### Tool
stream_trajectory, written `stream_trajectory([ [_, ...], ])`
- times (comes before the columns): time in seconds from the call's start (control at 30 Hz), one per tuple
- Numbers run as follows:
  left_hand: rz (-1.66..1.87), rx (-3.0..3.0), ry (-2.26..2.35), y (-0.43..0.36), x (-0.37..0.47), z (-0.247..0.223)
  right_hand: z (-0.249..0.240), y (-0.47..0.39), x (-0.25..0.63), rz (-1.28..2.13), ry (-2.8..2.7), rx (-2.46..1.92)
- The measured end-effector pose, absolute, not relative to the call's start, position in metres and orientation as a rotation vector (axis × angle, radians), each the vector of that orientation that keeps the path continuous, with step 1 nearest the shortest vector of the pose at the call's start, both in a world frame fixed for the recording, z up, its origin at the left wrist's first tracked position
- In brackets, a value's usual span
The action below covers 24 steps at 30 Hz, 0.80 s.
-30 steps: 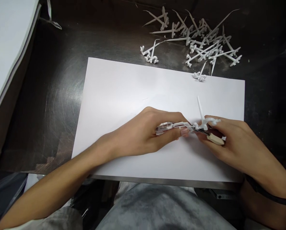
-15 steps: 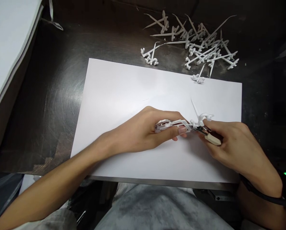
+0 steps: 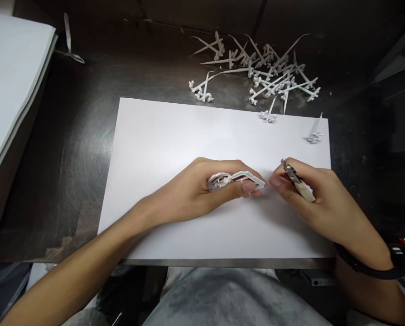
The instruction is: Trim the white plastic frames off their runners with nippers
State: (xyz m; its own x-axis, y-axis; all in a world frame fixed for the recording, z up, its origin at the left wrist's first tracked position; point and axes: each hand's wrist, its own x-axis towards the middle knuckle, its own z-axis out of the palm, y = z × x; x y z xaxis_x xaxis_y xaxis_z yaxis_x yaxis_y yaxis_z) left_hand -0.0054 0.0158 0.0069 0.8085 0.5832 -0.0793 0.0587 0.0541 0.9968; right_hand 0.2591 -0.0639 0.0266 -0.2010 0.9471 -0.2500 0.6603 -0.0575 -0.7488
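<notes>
Over the white sheet (image 3: pixel 175 136), my left hand (image 3: pixel 202 190) is closed round a white molded plastic part (image 3: pixel 245 175) with an openwork frame. Part of it is hidden by my thumb and palm. My right hand (image 3: pixel 311 194) grips a pair of nippers (image 3: pixel 299 183) with cream handles and a metal head pointing up and left. The nippers stand apart from the plastic part, while my right fingertips come close to its right end. On the sheet's far right corner lies a white plastic sprue (image 3: pixel 314 137) with a thin upright spike.
Beyond the sheet, many white sprues (image 3: pixel 273 74) lie heaped on the dark metal table (image 3: pixel 87 122). One small sprue (image 3: pixel 268 116) rests at the sheet's far edge. At the left stands a stack of white sheets (image 3: pixel 15 72), with a clear strip (image 3: pixel 68 40) beside it.
The sprue at the nippers' jaws has come off the plastic part and now lies on the sheet's far right. The nippers have swung upward, away from the part. The view has shifted slightly.
</notes>
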Motion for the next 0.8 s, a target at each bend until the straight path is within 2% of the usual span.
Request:
stream_trajectory([
  [0.23, 0.488, 1.428, 0.679, 0.008, -0.001, -0.003, 0.025, -0.063, 0.24, 1.501, -1.585, -1.446],
  [0.37, 0.458, 1.248, 0.673, 0.002, 0.003, -0.011, 0.018, -0.064, 0.235, 1.446, -1.49, -1.439],
  [0.6, 0.404, 0.567, 0.708, 0.003, 0.007, -0.01, 0.009, -0.062, 0.256, 1.405, -1.244, -1.459],
  [0.8, 0.506, 0.421, 0.789, 0.008, 0.01, -0.005, 0.015, -0.058, 0.258, 1.458, -1.309, -1.519],
])
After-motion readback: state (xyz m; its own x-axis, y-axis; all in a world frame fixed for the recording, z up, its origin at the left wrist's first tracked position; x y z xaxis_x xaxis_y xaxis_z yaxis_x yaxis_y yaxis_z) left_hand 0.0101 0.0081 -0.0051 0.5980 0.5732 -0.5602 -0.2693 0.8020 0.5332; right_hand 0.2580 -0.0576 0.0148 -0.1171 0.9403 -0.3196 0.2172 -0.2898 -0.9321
